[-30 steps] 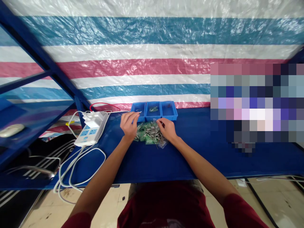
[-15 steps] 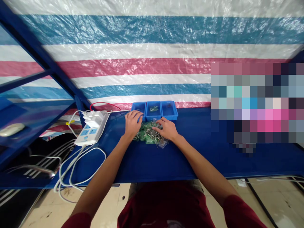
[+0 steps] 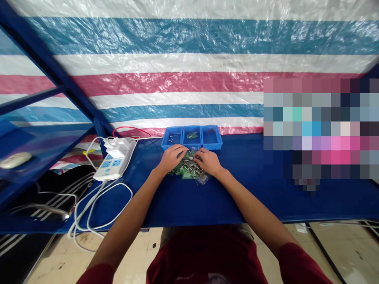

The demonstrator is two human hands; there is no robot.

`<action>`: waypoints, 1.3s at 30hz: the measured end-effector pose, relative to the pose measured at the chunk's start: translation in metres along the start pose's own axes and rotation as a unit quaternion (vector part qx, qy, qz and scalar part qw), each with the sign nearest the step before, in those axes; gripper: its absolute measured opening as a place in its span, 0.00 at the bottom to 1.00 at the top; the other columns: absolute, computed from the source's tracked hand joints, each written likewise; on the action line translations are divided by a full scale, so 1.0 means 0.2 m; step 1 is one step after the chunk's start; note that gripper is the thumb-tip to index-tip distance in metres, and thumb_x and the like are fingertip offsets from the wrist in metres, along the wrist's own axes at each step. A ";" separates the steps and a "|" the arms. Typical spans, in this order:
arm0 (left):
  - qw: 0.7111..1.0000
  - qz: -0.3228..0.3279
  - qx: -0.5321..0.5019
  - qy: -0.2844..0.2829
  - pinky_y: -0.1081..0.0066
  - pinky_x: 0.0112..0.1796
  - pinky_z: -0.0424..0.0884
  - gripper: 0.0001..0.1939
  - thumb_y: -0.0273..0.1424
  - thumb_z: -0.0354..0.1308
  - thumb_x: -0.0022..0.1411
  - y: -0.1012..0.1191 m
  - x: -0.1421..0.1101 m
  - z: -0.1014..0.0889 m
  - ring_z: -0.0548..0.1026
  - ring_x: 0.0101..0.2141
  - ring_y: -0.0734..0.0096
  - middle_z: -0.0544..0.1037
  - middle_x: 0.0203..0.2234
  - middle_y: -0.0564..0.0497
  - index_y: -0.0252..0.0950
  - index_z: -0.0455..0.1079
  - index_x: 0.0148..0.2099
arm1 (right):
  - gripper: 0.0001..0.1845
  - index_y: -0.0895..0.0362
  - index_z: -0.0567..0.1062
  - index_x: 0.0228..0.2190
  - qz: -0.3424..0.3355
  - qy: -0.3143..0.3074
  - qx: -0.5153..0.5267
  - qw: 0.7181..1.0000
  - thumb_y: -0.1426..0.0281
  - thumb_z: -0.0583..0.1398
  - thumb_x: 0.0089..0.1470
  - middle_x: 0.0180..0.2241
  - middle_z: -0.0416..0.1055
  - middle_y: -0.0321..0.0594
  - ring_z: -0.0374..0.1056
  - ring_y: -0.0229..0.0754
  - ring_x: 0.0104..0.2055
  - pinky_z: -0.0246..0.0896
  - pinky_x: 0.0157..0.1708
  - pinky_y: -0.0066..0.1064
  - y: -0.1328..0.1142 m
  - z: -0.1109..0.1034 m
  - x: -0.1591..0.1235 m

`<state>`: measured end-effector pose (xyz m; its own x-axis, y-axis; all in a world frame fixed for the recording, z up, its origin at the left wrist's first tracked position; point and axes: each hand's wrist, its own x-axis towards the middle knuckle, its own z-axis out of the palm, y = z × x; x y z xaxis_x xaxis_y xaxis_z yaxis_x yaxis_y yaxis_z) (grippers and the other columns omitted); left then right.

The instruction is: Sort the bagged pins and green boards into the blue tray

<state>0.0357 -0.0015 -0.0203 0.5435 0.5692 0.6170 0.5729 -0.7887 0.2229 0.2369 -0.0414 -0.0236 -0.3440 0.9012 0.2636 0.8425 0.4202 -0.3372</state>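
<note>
The heap of metal pins (image 3: 192,165) lies at the centre of the frame, between the person's two hands: just right of the left hand (image 3: 172,158) and just left of the right hand (image 3: 209,161), whose fingertips reach its upper right edge. The pins are thin, straight and shiny, crossing at many angles on crumpled green packets (image 3: 186,173), with a glossy clear plastic bag (image 3: 203,178) at the lower right of the heap.

The left hand is arched, its fingers close together and the thumb bent below them, over the heap's upper left side. The right hand is curled, thumb and forefinger bent towards each other; whether either hand pinches a pin cannot be told.

Above the heap stand three rectangular blue plastic trays, side by side. The left tray (image 3: 164,142) has a few slender pins, the middle tray (image 3: 192,145) a small green piece, and the right tray (image 3: 212,146) something dark and too small to make out. All rest on the smooth dark blue table (image 3: 242,189). At the left of the frame sit a white power strip (image 3: 111,166) and looped white cables (image 3: 130,193); across the top hangs wrinkled, glossy striped sheeting (image 3: 177,35)
</note>
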 end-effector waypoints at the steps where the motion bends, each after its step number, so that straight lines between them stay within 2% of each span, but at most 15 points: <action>1: 1.000 -0.001 -0.003 -0.010 0.67 0.44 0.70 0.14 0.32 0.47 0.69 0.00 0.00 0.00 0.76 0.39 0.67 0.79 0.36 0.47 0.36 0.74 0.42 | 0.07 0.56 0.75 0.37 -0.003 -0.002 0.000 1.000 0.68 0.58 0.60 0.39 0.71 0.41 0.68 0.40 0.39 0.56 0.34 0.28 0.00 0.00 0.00; 10: 0.999 0.004 -0.005 -0.048 0.67 0.43 0.70 0.13 0.34 0.49 0.67 0.00 0.00 -0.01 0.76 0.38 0.66 0.79 0.34 0.46 0.35 0.74 0.39 | 0.08 0.57 0.74 0.36 -0.015 -0.001 -0.011 1.000 0.71 0.55 0.60 0.39 0.72 0.42 0.67 0.41 0.39 0.56 0.35 0.28 0.00 0.01 0.00; 17: 0.996 -0.007 -0.008 -0.085 0.66 0.43 0.70 0.12 0.34 0.51 0.65 -0.01 0.00 -0.01 0.75 0.37 0.65 0.78 0.33 0.47 0.36 0.74 0.38 | 0.08 0.57 0.74 0.38 0.013 0.024 0.006 1.000 0.69 0.55 0.60 0.40 0.71 0.42 0.68 0.40 0.40 0.58 0.36 0.27 -0.01 0.00 0.00; 20: 0.995 -0.023 -0.007 -0.099 0.66 0.44 0.70 0.12 0.36 0.52 0.65 0.00 -0.01 -0.01 0.75 0.39 0.64 0.78 0.36 0.47 0.36 0.73 0.42 | 0.11 0.56 0.74 0.40 0.024 0.025 0.005 0.999 0.65 0.56 0.60 0.40 0.71 0.42 0.69 0.41 0.40 0.59 0.37 0.27 -0.02 0.01 0.00; 23: 0.995 -0.038 0.001 -0.097 0.64 0.48 0.68 0.15 0.36 0.49 0.67 0.00 0.00 -0.02 0.74 0.44 0.63 0.77 0.43 0.46 0.37 0.71 0.50 | 0.13 0.55 0.74 0.43 0.035 0.025 0.001 0.999 0.65 0.54 0.61 0.42 0.71 0.43 0.69 0.41 0.42 0.59 0.38 0.27 -0.02 0.02 0.00; 25: 0.995 -0.049 0.012 -0.090 0.62 0.51 0.67 0.16 0.36 0.46 0.68 0.00 0.00 -0.02 0.73 0.47 0.62 0.76 0.45 0.46 0.38 0.70 0.51 | 0.13 0.55 0.74 0.44 0.053 0.033 -0.005 0.998 0.67 0.52 0.62 0.43 0.71 0.43 0.69 0.41 0.43 0.60 0.38 0.27 -0.03 0.01 0.00; 28: 0.993 -0.061 0.025 -0.096 0.63 0.50 0.68 0.16 0.36 0.45 0.68 -0.01 0.00 -0.02 0.74 0.45 0.62 0.77 0.43 0.46 0.37 0.72 0.48 | 0.14 0.55 0.73 0.45 0.110 0.049 -0.024 0.992 0.67 0.51 0.62 0.44 0.71 0.43 0.69 0.42 0.44 0.61 0.39 0.28 -0.02 0.00 0.01; 33: 0.991 -0.059 0.035 -0.112 0.64 0.48 0.69 0.17 0.37 0.45 0.68 -0.03 -0.01 -0.01 0.74 0.44 0.62 0.77 0.41 0.46 0.36 0.73 0.46 | 0.18 0.57 0.74 0.44 0.214 0.035 -0.048 0.975 0.61 0.52 0.62 0.45 0.71 0.46 0.70 0.45 0.44 0.62 0.39 0.31 0.00 -0.01 0.02; 36: 0.991 -0.053 0.040 -0.114 0.63 0.49 0.69 0.17 0.37 0.45 0.68 -0.02 -0.01 0.00 0.74 0.44 0.62 0.77 0.41 0.46 0.36 0.73 0.46 | 0.20 0.57 0.76 0.42 0.230 0.017 -0.042 0.972 0.57 0.52 0.62 0.44 0.71 0.47 0.70 0.46 0.43 0.62 0.40 0.32 0.01 0.01 0.03; 39: 0.993 -0.042 0.037 -0.107 0.62 0.51 0.67 0.18 0.38 0.44 0.69 -0.01 -0.01 0.01 0.74 0.44 0.62 0.77 0.41 0.46 0.36 0.73 0.46 | 0.20 0.57 0.77 0.41 0.216 0.019 -0.038 0.975 0.57 0.52 0.62 0.43 0.71 0.48 0.71 0.46 0.42 0.62 0.39 0.33 0.02 0.01 0.04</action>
<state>0.0350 -0.0002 -0.0235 0.6054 0.6742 0.4230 0.6602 -0.7222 0.2063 0.2363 -0.0334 -0.0245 0.0651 0.9873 0.1450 0.9342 -0.0092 -0.3565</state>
